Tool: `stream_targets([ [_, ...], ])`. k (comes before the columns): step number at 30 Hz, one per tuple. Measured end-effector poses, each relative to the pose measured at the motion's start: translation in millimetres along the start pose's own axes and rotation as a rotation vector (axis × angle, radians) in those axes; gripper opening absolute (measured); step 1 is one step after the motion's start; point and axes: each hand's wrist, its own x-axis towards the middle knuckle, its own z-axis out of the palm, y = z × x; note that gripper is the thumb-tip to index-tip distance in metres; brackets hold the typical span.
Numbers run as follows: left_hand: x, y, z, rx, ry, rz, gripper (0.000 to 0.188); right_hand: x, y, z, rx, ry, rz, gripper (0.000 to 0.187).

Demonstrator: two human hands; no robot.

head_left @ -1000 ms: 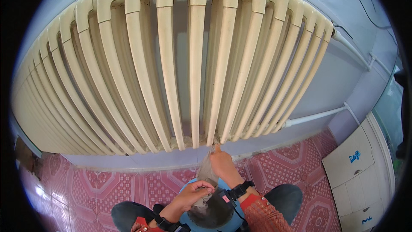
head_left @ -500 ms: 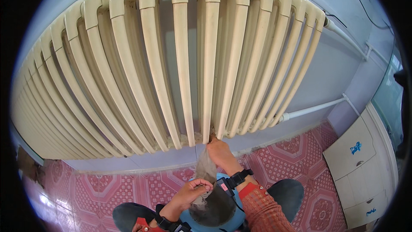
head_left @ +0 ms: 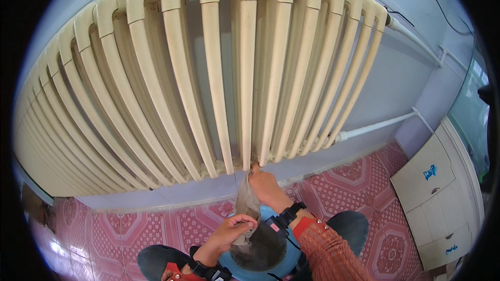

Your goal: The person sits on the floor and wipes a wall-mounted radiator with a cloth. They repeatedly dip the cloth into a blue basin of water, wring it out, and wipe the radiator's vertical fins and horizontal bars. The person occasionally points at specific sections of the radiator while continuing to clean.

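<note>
A greyish, thin cloth (head_left: 248,201) is stretched between my two hands. My right hand (head_left: 266,188) grips its upper end at the foot of the cream radiator (head_left: 212,67), with the fingertips against the gap between two columns. My left hand (head_left: 229,232) pinches the lower end, thumb and fingers closed, above a light-blue basin (head_left: 286,269). Murky grey water (head_left: 265,252) fills part of the basin. The cloth's lowest part hangs down over the water. Dust and grime show along the radiator's lower edge.
A white cabinet (head_left: 435,198) with blue bow decorations stands at the right. White pipes (head_left: 377,132) run from the radiator to the corner. Pink patterned tiles (head_left: 346,174) cover the floor. My knees (head_left: 350,237) flank the basin.
The view has shifted slightly. My right hand stays at the radiator's base, and the cloth is still stretched between both hands.
</note>
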Motion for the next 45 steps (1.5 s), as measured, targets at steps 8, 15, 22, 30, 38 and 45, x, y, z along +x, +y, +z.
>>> stream_targets([
  [8,4.5,-2.0,-0.4,-0.005,0.01,-0.04,0.016,-18.3,-4.6,-5.9,0.166,0.015,0.008,0.013],
  [15,4.5,-3.4,-3.6,0.005,0.029,0.001,0.014,12.0,-1.4,3.6,0.239,0.165,0.075,0.032],
  [22,6.4,0.3,-2.2,-0.041,0.056,-0.032,0.014,-23.3,-21.6,-1.0,0.244,0.012,0.169,0.031],
  [30,5.7,-0.8,-2.4,-0.016,0.013,0.018,0.014,6.7,-8.8,9.9,0.132,0.085,0.162,0.017],
  [38,2.6,2.8,-0.3,-0.023,0.024,0.003,0.015,-15.7,-18.4,-12.6,0.143,0.017,0.183,0.016],
  [45,0.5,0.2,-4.5,-0.032,0.035,0.015,0.014,0.9,4.2,-8.9,0.439,-0.017,0.155,0.019],
])
